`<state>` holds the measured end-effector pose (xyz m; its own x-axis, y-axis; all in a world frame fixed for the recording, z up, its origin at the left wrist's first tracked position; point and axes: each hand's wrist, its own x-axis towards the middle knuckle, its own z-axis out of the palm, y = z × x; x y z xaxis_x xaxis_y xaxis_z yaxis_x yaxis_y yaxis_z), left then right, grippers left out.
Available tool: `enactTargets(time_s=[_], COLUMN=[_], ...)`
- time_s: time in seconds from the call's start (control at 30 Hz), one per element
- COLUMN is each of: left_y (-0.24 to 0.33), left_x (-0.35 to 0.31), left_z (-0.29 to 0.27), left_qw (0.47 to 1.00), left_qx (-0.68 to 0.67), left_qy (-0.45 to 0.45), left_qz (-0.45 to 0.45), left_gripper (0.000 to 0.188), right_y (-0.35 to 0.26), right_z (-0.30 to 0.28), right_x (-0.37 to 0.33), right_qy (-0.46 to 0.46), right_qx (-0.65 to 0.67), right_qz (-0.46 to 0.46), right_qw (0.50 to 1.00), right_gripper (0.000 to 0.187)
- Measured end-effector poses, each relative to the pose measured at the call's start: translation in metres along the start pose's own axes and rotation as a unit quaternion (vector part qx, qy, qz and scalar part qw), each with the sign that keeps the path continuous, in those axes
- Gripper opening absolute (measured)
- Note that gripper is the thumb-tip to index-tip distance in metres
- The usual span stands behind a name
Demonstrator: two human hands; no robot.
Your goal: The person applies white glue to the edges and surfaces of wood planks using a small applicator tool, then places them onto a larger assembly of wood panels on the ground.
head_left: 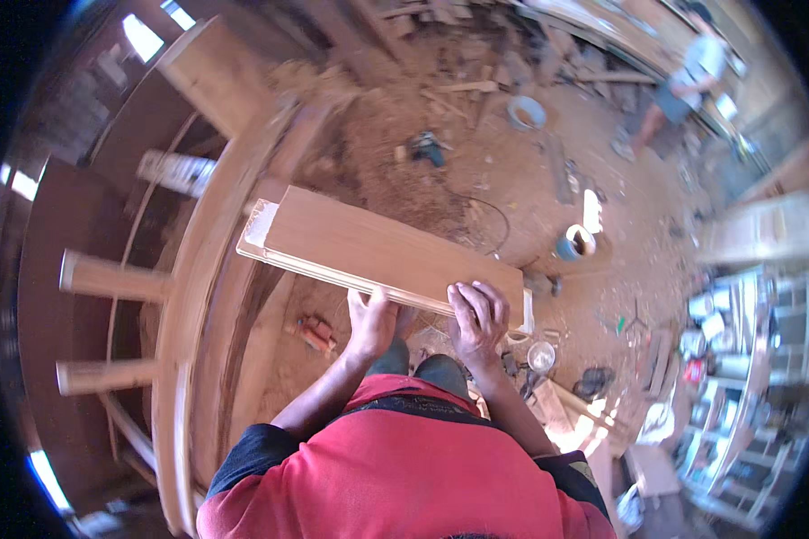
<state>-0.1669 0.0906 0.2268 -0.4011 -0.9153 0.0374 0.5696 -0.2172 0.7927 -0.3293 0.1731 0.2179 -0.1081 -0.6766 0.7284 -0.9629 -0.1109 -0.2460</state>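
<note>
A long, smooth brown wooden board (pixel 386 247) lies slantwise in front of me, its left end farther away than its right. Paler stepped or tongued ends show at both of its ends, and grooved lines run along its near edge. Under that edge my left hand (pixel 371 322) grips the board near its middle; the thumb shows, but the other fingers are mostly hidden beneath. Closer to the right end, my right hand (pixel 479 319) has its fingers curled over the top face.
A wooden frame (pixel 184 278) with projecting pieces stands at my left. On the debris-strewn floor are a blue-rimmed container (pixel 575 242), a blue bucket (pixel 526 112), a dark power tool (pixel 429 148) and an orange-red tool (pixel 315 333). Another person (pixel 683 81) stands far right, near a long bench.
</note>
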Motion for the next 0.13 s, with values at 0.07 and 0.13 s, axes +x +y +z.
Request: enactTargets(time_s=[0.07, 0.13], left_y=[0.021, 0.045], left_x=[-0.029, -0.064], left_z=[-0.015, -0.033], left_qw=[0.978, 0.961], left_qx=[0.138, 0.134], left_qy=[0.153, 0.243], left_qz=[-0.020, -0.001], left_gripper=[0.085, 0.092], right_y=[-0.024, -0.053], right_z=[0.008, 0.016], right_x=[-0.002, -0.004], right_qy=[-0.013, -0.064], right_qx=[0.052, 0.111], right_qz=[-0.043, -0.084], right_qw=[0.998, 0.988], right_gripper=[0.040, 0.033])
